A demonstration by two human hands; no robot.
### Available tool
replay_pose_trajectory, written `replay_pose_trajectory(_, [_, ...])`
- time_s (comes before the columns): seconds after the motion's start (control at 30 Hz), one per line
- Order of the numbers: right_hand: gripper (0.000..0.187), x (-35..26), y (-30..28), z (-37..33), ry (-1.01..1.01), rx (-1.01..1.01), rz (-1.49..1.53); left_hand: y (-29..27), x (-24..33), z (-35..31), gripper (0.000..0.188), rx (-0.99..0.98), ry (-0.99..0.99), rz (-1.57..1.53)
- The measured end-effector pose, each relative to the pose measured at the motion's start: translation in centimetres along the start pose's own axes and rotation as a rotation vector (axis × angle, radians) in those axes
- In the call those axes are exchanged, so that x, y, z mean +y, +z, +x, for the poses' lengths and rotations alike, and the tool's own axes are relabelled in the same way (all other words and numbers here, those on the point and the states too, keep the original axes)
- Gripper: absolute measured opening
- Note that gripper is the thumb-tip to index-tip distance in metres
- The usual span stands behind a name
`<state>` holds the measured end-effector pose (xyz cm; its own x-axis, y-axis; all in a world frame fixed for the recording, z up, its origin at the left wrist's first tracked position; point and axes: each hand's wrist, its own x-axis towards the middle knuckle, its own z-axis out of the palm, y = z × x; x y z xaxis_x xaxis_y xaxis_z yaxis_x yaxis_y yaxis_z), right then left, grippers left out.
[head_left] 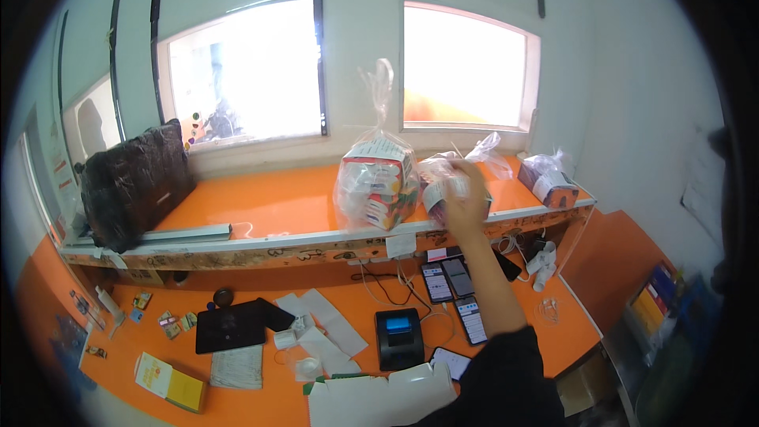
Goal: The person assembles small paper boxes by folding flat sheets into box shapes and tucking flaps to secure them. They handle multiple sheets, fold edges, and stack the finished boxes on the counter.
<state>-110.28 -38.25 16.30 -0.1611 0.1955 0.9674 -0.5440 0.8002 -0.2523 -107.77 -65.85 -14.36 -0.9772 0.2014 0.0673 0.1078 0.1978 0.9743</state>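
A: While the right hand point(465, 199) reaches up to the orange upper counter point(269, 202), its fingers wrap around a small clear bag of packets point(443, 182) standing near the counter's front edge, just beside a bigger knotted bag point(378, 178). The picture blurs there, so how firmly it holds is hard to judge, but the hand does look closed on the small bag.

B: And the other hand?

A: The left hand does not show at all; only the right forearm in a dark sleeve comes up from the lower edge.

B: How would that small bag handle?

A: Probably light and soft. The film is thin and likely slippery, and the packets inside look loose enough to shift when squeezed. The twisted neck at the top seems the surer place to take it; grasped around the body, as now, it could crumple or slide.

B: Anything close that could get knocked?

A: The bigger bag touches or nearly touches it on the left, and a third wrapped parcel point(548, 179) sits well apart to the right. Below, on the lower desk, several phones point(452, 277) and a small black printer point(398, 338) lie under the arm.
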Motion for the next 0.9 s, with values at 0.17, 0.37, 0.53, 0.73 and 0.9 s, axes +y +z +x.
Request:
replay_pose_trajectory(0.17, [0.010, 9.7, -8.0, -18.0, 0.496, -0.025, -0.047, 2.2, -5.6, -0.7, 0.013, 0.067, -0.096, 0.077])
replay_pose_trajectory(0.37, [0.042, 18.8, -8.1, -30.0, 0.408, -0.493, -0.486, 4.8, -12.7, -8.4, 0.013, 0.128, -0.292, 0.244])
replay_pose_trajectory(0.53, [0.053, 22.2, -0.6, -30.7, 0.621, -0.793, -0.533, 5.8, -16.5, -17.0, 0.013, 0.143, -0.488, 0.385])
replay_pose_trajectory(0.73, [0.061, 24.4, 5.5, -29.8, 0.681, -0.829, -0.555, 6.0, -18.3, -24.6, 0.013, 0.181, -0.674, 0.480])
replay_pose_trajectory(0.9, [0.068, 25.4, 7.0, -30.7, 0.671, -0.794, -0.570, 6.6, -18.7, -28.5, 0.013, 0.204, -0.791, 0.508])
